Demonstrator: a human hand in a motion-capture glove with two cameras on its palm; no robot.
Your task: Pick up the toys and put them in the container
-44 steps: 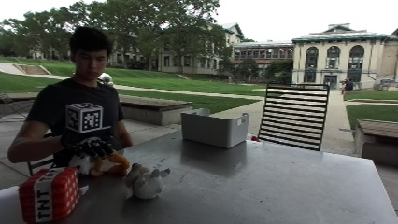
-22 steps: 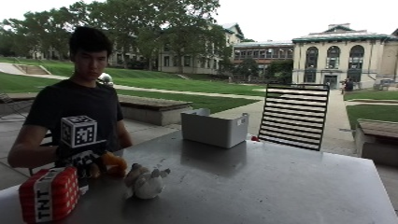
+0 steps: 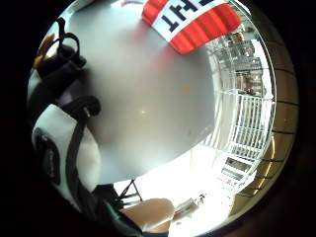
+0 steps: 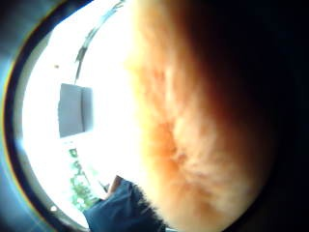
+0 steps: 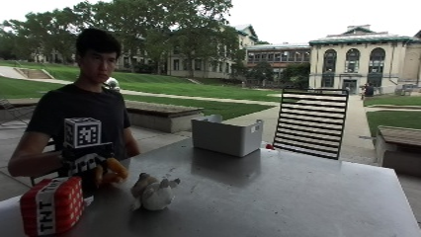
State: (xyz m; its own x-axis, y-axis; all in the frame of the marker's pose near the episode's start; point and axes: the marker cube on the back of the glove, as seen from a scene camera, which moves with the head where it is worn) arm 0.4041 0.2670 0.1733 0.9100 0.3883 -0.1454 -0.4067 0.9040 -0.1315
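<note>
Gloved right hand (image 5: 84, 162) grips orange plush toy (image 5: 110, 171) near table's (image 5: 276, 197) near-left edge. Pickup step; next, carry to grey container (image 5: 227, 136) at far edge. White toy (image 5: 154, 191), red TNT block (image 5: 53, 205) remain.

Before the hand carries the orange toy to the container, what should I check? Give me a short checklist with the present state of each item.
1. Gloved right hand holds the orange plush toy: ok; fur fills the thumb side palm view.
2. Toy lifted off the table: cannot tell.
3. Grey container open at the top, standing at the far edge: ok.
4. Container has room inside: cannot tell, its inside is hidden.
5. Path across the table to the container: ok, nothing stands between.
6. Grey-white plush toy and TNT block not yet picked up: ok, both on the table.
</note>
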